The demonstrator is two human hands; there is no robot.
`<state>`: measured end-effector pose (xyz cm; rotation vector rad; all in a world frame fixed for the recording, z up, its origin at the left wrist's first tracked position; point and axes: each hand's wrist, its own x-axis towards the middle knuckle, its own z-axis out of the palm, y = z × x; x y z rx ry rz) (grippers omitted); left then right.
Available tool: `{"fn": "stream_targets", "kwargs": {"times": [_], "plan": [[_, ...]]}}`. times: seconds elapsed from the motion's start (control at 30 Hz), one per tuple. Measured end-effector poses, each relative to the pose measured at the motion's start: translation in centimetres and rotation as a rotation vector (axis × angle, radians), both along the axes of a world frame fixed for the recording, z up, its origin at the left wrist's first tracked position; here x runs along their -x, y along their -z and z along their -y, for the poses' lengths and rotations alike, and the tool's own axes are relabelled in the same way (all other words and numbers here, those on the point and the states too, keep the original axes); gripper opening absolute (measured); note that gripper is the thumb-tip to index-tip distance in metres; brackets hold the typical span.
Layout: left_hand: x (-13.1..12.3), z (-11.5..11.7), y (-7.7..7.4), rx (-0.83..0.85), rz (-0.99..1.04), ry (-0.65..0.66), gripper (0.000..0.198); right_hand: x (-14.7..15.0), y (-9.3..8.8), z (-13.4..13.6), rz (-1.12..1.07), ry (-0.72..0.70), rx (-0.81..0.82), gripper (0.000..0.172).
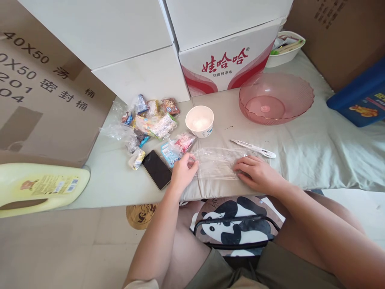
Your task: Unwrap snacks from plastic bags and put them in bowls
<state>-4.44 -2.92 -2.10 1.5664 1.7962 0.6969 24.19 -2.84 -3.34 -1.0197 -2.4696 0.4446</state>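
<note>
A clear plastic bag point(215, 163) lies spread on the cloth-covered surface between my two hands. My left hand point(184, 170) is closed at its left edge, thumb and forefinger curled together on the film. Over its right part rests my right hand point(258, 171), fingers stretched forward and apart from the thumb, touching the plastic. Just beyond the bag lies a white utility knife point(254, 149). A pink-and-white snack packet point(184, 142) and a blue-and-white packet point(169, 153) are close to my left hand. Behind them stands a white paper bowl point(199, 120) with something whitish inside.
Left of the bowl is a pile of wrapped snacks point(155, 124), with a black phone point(157, 169) in front. A pink clear basin point(276, 98) stands at the back right. A yellow jug point(45, 186), a blue container point(361, 96) and boxes point(225, 60) surround the surface.
</note>
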Motion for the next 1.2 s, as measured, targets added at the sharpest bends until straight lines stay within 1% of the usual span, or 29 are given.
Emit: {"fn": "stream_targets", "kwargs": {"times": [0.1,0.23,0.37,0.53,0.63,0.67,0.73,0.8,0.97,1.13,1.2], "plan": [[-0.1,0.0,-0.2,-0.023,-0.018,0.010,0.011,-0.1,0.4,-0.1,0.007,-0.011,0.064,0.021],[-0.2,0.0,-0.5,-0.075,-0.088,0.054,0.008,-0.2,0.3,-0.1,-0.013,-0.008,0.106,0.022],[-0.2,0.0,-0.6,-0.154,-0.075,0.117,0.007,-0.1,0.0,-0.1,-0.014,-0.003,0.123,0.023],[-0.3,0.1,-0.6,-0.154,-0.100,0.161,0.006,-0.1,-0.1,-0.1,-0.024,-0.002,0.139,0.023],[-0.3,0.0,-0.4,-0.221,-0.104,0.168,0.007,-0.1,-0.2,-0.1,-0.024,0.001,0.144,0.022],[-0.3,-0.1,-0.2,-0.226,-0.111,0.159,0.011,-0.1,-0.2,-0.1,-0.025,0.003,0.144,0.022],[-0.2,-0.2,0.1,-0.197,-0.145,0.135,0.021,-0.1,-0.1,-0.1,-0.028,0.009,0.141,0.022],[-0.2,-0.3,0.3,-0.161,-0.191,0.114,0.026,0.0,-0.1,-0.1,-0.024,0.013,0.135,0.023],[-0.5,-0.1,-0.1,-0.127,-0.244,0.098,0.022,0.0,-0.3,-0.1,-0.015,0.015,0.134,0.024],[-0.5,0.0,-0.2,-0.126,-0.194,0.123,0.022,0.0,-1.0,0.3,-0.064,0.025,0.203,0.025],[-0.5,-0.1,-0.2,-0.143,-0.154,0.151,0.021,-0.1,-1.4,0.4,-0.108,0.027,0.197,0.024]]}}
